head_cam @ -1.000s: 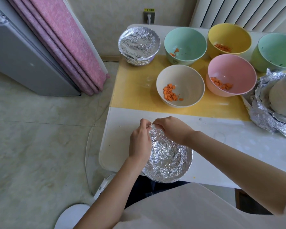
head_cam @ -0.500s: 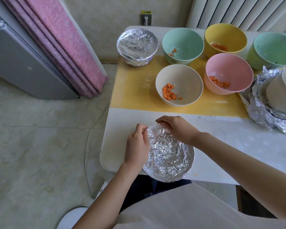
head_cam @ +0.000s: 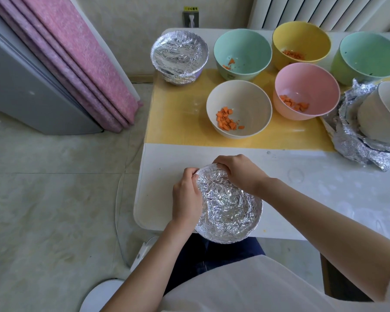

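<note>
Head view only. Working on the foil-lined bowl (head_cam: 229,206) at the near edge of the desk (head_cam: 324,194), seemingly overhanging it a little. Gripping its left rim with the left hand (head_cam: 186,199), fingers curled round the edge and held close together. Curling the right hand (head_cam: 241,173) over the far rim, fingers bent down and pressing the foil onto the edge. Comparing with a second ago: no longer pinching up a raised tuck of foil between both hands at the far rim, but now bearing down flat along it, with the left hand sliding further round the side. Noting no shift of the bowl itself. Reading this as the tucking stage closing out and the smoothing of the lining around the rim getting under way, with the near and right rim looking already folded. Recording further back a yellow mat (head_cam: 173,113) carrying a second foil-covered bowl (head_cam: 179,56), a beige bowl (head_cam: 248,102) and a pink bowl (head_cam: 306,86), both holding orange pieces, and crumpled foil (head_cam: 351,140) at the right. Seeing a pink curtain (head_cam: 77,52) at the left and pale floor tiles (head_cam: 54,199) below.
</note>
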Motion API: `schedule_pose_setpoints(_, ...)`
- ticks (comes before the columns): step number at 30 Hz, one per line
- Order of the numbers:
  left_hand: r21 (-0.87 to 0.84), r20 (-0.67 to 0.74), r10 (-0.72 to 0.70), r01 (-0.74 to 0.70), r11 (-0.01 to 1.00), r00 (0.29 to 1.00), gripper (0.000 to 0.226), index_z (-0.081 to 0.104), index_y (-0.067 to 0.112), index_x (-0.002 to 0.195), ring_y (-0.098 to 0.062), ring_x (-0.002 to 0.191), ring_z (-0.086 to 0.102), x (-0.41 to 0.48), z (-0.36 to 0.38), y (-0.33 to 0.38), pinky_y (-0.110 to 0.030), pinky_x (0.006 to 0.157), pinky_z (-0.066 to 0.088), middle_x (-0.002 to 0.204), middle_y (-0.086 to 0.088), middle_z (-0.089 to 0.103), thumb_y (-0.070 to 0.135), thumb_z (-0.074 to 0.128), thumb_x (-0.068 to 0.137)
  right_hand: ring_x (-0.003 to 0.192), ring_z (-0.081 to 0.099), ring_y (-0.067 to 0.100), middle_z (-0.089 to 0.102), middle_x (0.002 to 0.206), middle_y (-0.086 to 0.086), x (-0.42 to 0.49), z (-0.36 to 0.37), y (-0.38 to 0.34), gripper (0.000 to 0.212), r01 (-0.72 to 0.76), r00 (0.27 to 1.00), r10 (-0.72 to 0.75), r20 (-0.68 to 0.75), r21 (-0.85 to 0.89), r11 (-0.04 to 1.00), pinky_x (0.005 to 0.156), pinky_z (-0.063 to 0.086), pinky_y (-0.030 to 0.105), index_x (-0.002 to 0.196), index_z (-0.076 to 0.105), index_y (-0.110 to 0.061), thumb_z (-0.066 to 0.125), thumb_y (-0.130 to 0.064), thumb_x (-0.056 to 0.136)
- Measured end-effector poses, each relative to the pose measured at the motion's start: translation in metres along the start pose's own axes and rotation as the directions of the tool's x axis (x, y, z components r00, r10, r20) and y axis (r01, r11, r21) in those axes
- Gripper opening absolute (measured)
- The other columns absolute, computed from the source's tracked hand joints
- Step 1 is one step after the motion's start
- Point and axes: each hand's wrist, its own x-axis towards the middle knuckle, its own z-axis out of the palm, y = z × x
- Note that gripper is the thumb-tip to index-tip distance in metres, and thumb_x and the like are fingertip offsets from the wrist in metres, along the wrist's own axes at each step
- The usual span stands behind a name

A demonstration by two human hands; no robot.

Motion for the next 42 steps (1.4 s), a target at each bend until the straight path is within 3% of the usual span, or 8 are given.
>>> schedule_pose_setpoints(4,0.012,-0.025,-0.004,0.004,1.000,1.000,0.014,0.061,-0.001,0.097,-0.020,0.059,0.043,-0.002,-0.001,0.000,-0.023,0.056,0.022,0.073,-0.015,0.064,0.002,0.048,0.094,0.091,0.061,0.029,0.068,0.099,0.007,0.001,-0.005,0.000,0.023,0.040,0.991,-0.029,0.128,-0.083,0.996,0.076,0.046,0.040,0.112,0.060,-0.012,0.043,-0.009,0.095)
schedule_pose_setpoints(8,0.033,-0.024,0.001,0.000,0.999,1.000,0.015,0.062,0.001,0.100,-0.027,0.064,0.054,0.000,0.000,0.003,-0.025,0.056,0.027,0.081,-0.014,0.069,0.003,0.049,0.093,0.104,0.059,0.025,0.066,0.115,0.006,0.004,-0.007,-0.005,0.030,0.084,0.984,-0.081,0.159,-0.008,0.996,0.087,0.044,0.035,0.126,0.055,-0.012,0.041,-0.017,0.100)
schedule_pose_setpoints(14,0.048,-0.031,-0.003,0.005,0.999,1.000,0.015,0.064,0.004,0.100,-0.032,0.063,0.057,-0.001,-0.001,0.002,-0.023,0.055,0.026,0.072,-0.012,0.067,0.004,0.051,0.093,0.085,0.061,0.029,0.069,0.097,0.008,0.013,-0.003,-0.002,0.022,0.117,0.976,-0.110,0.187,-0.023,0.993,0.074,0.044,0.037,0.109,0.061,-0.010,0.045,-0.005,0.094)
schedule_pose_setpoints(17,0.063,-0.032,-0.007,0.009,0.998,0.999,0.014,0.065,0.005,0.099,-0.033,0.062,0.057,-0.001,0.001,0.001,-0.026,0.055,0.029,0.072,-0.011,0.067,0.005,0.052,0.092,0.084,0.059,0.032,0.067,0.096,0.010,0.013,-0.004,-0.004,0.033,0.108,0.975,-0.087,0.206,-0.096,0.990,0.068,0.039,0.035,0.109,0.059,-0.009,0.045,0.005,0.083)
schedule_pose_setpoints(22,0.082,-0.054,-0.010,0.014,0.997,0.998,0.013,0.065,0.004,0.098,-0.032,0.063,0.060,-0.002,0.002,0.003,-0.026,0.056,0.031,0.074,-0.011,0.069,0.003,0.054,0.091,0.099,0.059,0.029,0.059,0.118,0.007,0.014,-0.005,-0.011,0.046,0.178,0.956,-0.130,0.262,-0.168,0.970,0.076,0.044,0.035,0.128,0.047,-0.011,0.040,0.004,0.085)
schedule_pose_setpoints(29,0.106,-0.061,-0.028,0.034,0.994,0.998,0.010,0.064,0.001,0.095,-0.029,0.055,0.054,-0.005,0.001,0.007,-0.022,0.054,0.023,0.067,-0.012,0.065,0.002,0.055,0.090,0.093,0.062,0.029,0.068,0.102,0.009,0.028,-0.001,-0.008,0.021,0.173,0.946,-0.133,0.296,-0.113,0.978,0.076,0.045,0.033,0.112,0.061,-0.015,0.048,-0.012,0.096)
schedule_pose_setpoints(33,0.108,-0.068,-0.053,0.060,0.992,0.996,0.011,0.064,0.003,0.096,-0.026,0.053,0.051,-0.007,0.002,0.007,-0.023,0.053,0.022,0.065,-0.011,0.064,0.004,0.054,0.091,0.089,0.061,0.027,0.069,0.097,0.011,0.029,-0.011,-0.012,0.026,0.163,0.920,-0.156,0.359,0.013,0.987,0.079,0.045,0.036,0.112,0.064,-0.011,0.045,-0.023,0.099)
schedule_pose_setpoints(42,0.107,-0.079,-0.063,0.072,0.992,0.995,0.013,0.063,0.003,0.098,-0.022,0.054,0.047,-0.015,0.004,0.009,-0.024,0.053,0.023,0.066,-0.010,0.063,0.006,0.052,0.093,0.091,0.064,0.030,0.071,0.101,0.008,0.022,-0.002,-0.008,0.027,0.245,0.932,-0.218,0.290,-0.058,0.968,0.078,0.049,0.038,0.112,0.064,-0.014,0.046,-0.006,0.094)
